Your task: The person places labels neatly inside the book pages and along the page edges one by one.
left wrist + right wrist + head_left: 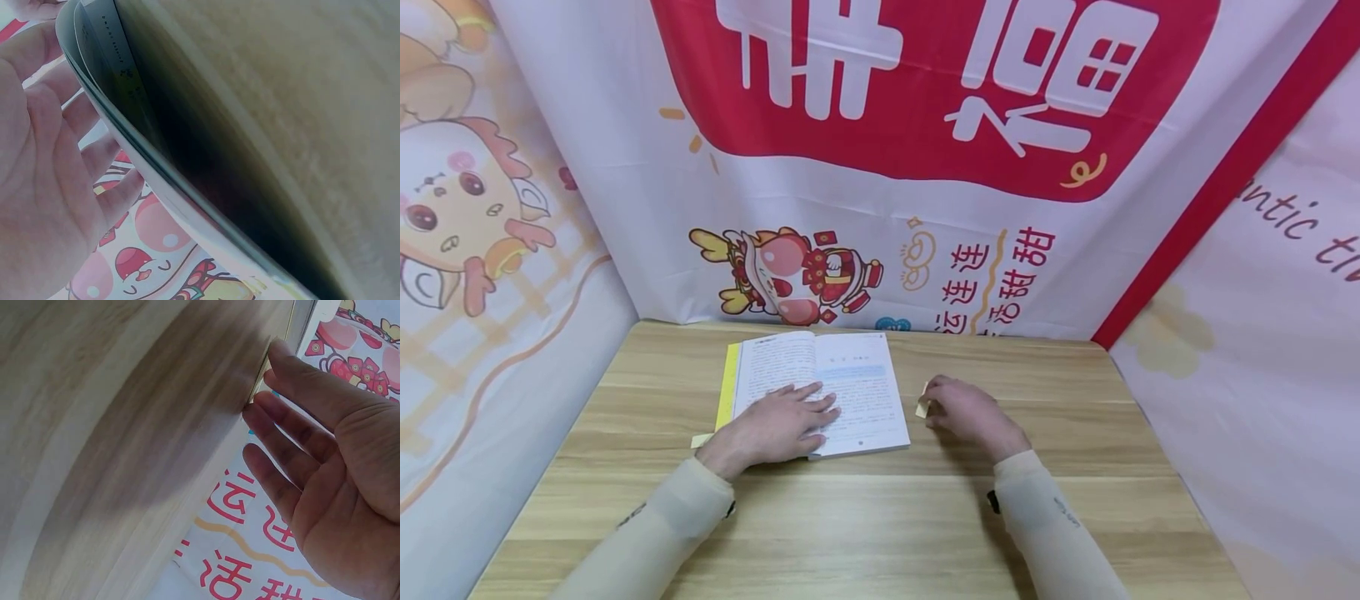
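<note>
book print (859,404) too small to read, banner characters (817,75) cut off above

From high up, the head view looks forward and down over the worktop (865,525); both wrist views skim it closely, facing the backdrop (880,200) and sharing its cartoon figure (140,265), lower left-centre and upper right respectively.

A light-brown wood-grain table (880,533) is showing pale streaks running from 9 to 3 o'clock. Toward 11 o'clock an open, rectangular, white-paged book (861,408) is lying on it, a bright-yellow strip (726,387) showing along the book's 9 o'clock side. A small, cream-coloured paper slip (702,440) is resting by its 8 o'clock corner.
</note>
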Demonstrator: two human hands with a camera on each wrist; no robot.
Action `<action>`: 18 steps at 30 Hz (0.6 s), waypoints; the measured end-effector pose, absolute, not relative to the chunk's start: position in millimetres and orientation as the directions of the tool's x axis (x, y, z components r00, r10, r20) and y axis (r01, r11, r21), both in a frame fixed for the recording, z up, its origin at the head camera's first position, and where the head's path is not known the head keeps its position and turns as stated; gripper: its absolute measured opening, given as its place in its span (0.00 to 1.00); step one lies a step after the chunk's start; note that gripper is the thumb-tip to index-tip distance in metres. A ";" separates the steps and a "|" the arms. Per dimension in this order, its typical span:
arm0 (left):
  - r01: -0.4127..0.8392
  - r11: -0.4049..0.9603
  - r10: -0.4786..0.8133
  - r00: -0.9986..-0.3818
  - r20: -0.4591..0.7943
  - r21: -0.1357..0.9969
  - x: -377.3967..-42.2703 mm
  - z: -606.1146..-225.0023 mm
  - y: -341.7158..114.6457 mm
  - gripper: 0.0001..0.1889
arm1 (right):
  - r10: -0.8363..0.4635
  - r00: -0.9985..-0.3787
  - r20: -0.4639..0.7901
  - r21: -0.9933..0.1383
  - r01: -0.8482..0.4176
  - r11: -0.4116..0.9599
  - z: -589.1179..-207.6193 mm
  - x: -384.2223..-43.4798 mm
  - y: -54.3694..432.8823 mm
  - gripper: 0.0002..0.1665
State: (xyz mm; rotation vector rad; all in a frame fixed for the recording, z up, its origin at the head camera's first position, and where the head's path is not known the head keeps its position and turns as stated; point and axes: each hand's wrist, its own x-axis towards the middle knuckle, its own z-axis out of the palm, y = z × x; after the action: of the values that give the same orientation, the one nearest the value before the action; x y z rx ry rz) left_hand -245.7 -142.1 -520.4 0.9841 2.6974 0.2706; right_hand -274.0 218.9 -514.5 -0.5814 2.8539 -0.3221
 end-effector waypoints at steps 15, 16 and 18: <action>0.592 0.758 0.646 -0.741 -0.185 0.274 -246.3 -520.6 -143.2 0.31 | -0.385 -0.917 -0.102 -0.155 -0.368 0.917 -519.8 -280.0 208.9 0.12; 0.592 0.758 0.646 -0.741 -0.185 0.274 -246.3 -520.6 -143.3 0.31 | -0.384 -0.918 -0.102 -0.153 -0.367 0.918 -519.8 -280.2 208.7 0.12; 0.592 0.757 0.647 -0.740 -0.186 0.276 -246.2 -520.5 -143.3 0.31 | -0.380 -0.919 -0.109 -0.147 -0.363 0.920 -520.0 -280.6 208.5 0.12</action>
State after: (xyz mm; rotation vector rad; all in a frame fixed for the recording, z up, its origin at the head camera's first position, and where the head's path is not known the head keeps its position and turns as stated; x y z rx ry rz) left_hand -246.2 -143.3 -520.5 0.9669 2.6849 0.2880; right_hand -280.6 208.5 -520.0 -0.5726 2.9452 -0.1876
